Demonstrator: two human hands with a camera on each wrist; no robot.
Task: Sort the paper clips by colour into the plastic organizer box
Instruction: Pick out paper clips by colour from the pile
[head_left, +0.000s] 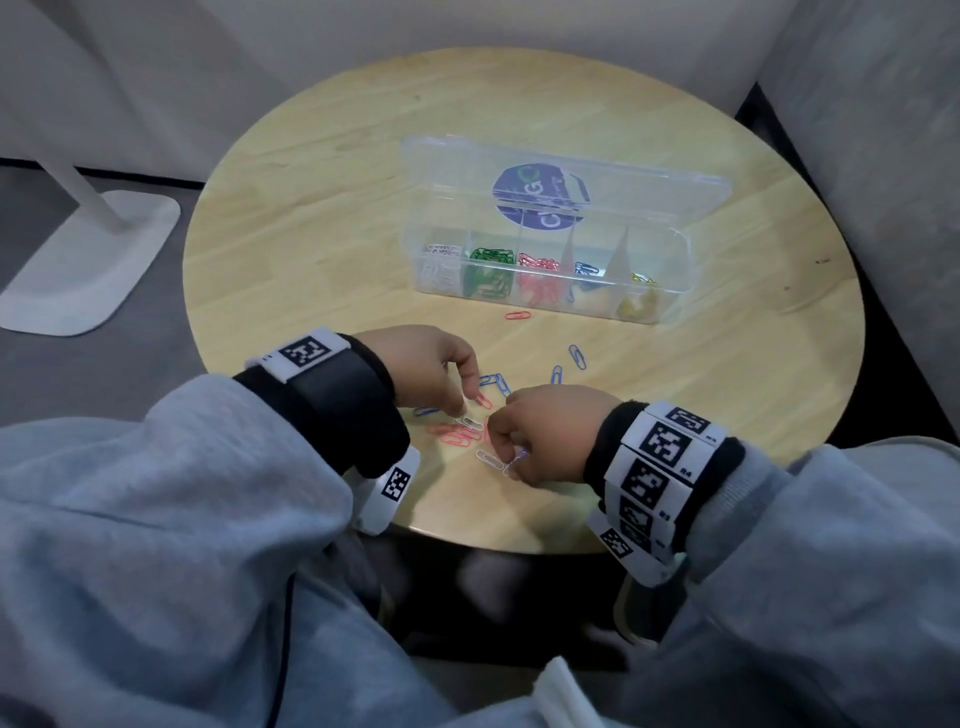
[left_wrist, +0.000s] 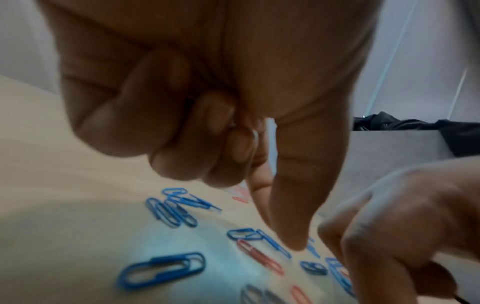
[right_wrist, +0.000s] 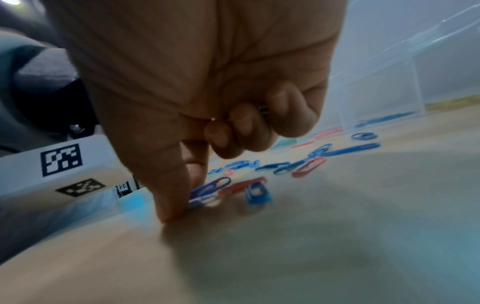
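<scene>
**Both hands down among the loose clips at the near edge**

Both hands work low over the near part of the round wooden worktop (head_left: 322, 208). The left hand (head_left: 426, 364) has its thumb and forefinger reaching down to a white paper clip (head_left: 470, 422) that lies at the far edge of a cluster of red clips (head_left: 457, 434); its other fingers (left_wrist: 166, 127) are curled into the palm, and whether the clip is truly pinched or only touched cannot be told. The right hand (head_left: 545, 436) is curled as well, thumb and forefinger down on the worktop, pinching a pale clip (head_left: 514, 462) at its near left side. In the right wrist view, something dark shows between its curled fingers (right_wrist: 249, 123), too blurred to name. Another white clip (head_left: 488, 460) lies flat just left of that hand.

Blue clips (head_left: 493, 382) lie scattered just beyond the two hands, with two more (head_left: 576, 356) further right, and a single red clip (head_left: 518, 315) lies close to the front of the box.

The clear plastic organizer box (head_left: 670, 306) stands in the far right half of the worktop with its lid (head_left: 441, 171) open and leaning back. Its compartments hold, from left to right, white, green, red, blue and yellow clips.

A white lamp base (head_left: 93, 270) stands on the floor to the left.
</scene>
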